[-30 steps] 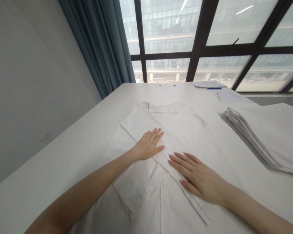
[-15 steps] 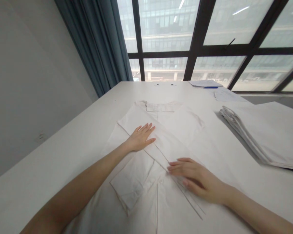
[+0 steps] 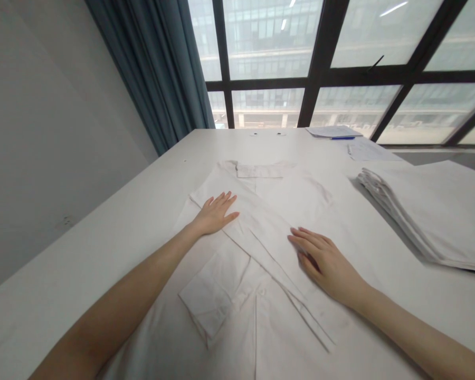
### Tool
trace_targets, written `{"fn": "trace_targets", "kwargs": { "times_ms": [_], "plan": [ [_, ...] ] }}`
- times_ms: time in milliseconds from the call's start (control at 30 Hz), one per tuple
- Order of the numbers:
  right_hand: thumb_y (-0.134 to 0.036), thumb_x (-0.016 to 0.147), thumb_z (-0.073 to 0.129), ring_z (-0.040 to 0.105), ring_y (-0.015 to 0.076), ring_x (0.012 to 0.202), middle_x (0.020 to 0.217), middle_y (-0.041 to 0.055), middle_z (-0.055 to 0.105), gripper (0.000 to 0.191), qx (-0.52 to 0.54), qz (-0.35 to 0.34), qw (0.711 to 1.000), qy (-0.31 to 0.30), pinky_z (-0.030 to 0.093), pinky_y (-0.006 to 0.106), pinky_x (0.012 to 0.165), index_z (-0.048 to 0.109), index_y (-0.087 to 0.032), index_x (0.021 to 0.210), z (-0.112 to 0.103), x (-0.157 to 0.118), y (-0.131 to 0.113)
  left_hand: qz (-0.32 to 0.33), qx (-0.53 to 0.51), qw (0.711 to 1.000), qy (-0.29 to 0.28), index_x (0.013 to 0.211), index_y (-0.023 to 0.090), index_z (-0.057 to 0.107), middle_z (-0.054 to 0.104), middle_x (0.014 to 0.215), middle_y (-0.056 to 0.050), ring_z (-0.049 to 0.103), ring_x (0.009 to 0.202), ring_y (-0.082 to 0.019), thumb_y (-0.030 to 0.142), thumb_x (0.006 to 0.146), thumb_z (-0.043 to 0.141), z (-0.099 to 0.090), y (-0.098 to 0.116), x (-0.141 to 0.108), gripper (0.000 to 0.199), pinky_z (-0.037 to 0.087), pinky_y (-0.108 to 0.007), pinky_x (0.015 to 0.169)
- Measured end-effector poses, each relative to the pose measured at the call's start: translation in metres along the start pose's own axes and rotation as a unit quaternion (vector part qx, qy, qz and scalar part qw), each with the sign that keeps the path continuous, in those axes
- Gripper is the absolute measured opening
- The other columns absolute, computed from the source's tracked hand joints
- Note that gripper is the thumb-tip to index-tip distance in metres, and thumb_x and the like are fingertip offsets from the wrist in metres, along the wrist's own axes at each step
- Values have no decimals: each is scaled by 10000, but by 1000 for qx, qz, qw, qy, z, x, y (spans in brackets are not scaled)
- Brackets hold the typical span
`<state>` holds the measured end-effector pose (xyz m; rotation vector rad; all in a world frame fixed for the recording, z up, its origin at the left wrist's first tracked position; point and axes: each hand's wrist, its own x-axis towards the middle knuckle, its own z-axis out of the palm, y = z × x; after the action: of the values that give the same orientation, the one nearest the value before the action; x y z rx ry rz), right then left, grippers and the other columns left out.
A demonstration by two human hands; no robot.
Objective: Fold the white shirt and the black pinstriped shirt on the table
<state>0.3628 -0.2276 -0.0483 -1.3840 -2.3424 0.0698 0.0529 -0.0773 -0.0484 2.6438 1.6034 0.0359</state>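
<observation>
Tabletop (image 3: 114,232) separates the white shirt (image 3: 277,203) from the left edge and the folded cloth stack (image 3: 439,211). Left hand (image 3: 217,213) lies flat, fingers spread; right hand (image 3: 322,261) arches loosely, thumb apart.

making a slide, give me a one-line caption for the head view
Left hand spread on a white garment, right hand over it, folded fabric at right.

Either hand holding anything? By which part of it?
Nothing appears held: the left hand lies spread on the white garment; the right hand, loosely curled over it, shows no fabric pinched.
</observation>
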Motion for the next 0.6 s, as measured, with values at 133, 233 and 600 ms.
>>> {"fn": "trace_targets", "kwargs": {
  "times_ms": [133, 233, 600],
  "plan": [
    [-194, 943, 409, 493, 238, 1310, 1385, 101, 574, 409, -19, 0, 1000, -2, 426, 466, 1055, 579, -193, 1315, -1, 0, -2, -42, 6, 999, 8, 1532, 198, 248, 190, 1607, -70, 158, 1485, -239, 561, 986, 209, 2, -8, 3, 657, 171, -474, 1175],
    [-209, 953, 402, 479, 235, 1322, 1395, 88, 568, 400, -45, 10, 999, -9, 402, 466, 1067, 576, -199, 1313, -1, -1, -4, -77, 12, 997, 15, 1525, 180, 269, 202, 1605, -83, 175, 1482, -245, 548, 990, 206, 2, -11, 5, 652, 176, -482, 1172],
    [-243, 957, 399, 445, 246, 1349, 1432, 69, 532, 417, -81, 28, 996, -15, 387, 478, 1068, 543, -204, 1346, 2, -3, -4, -163, 40, 985, 28, 1502, 154, 313, 261, 1584, -135, 227, 1467, -262, 432, 1006, 217, -3, -11, 4, 577, 174, -491, 1171]
  ]
}}
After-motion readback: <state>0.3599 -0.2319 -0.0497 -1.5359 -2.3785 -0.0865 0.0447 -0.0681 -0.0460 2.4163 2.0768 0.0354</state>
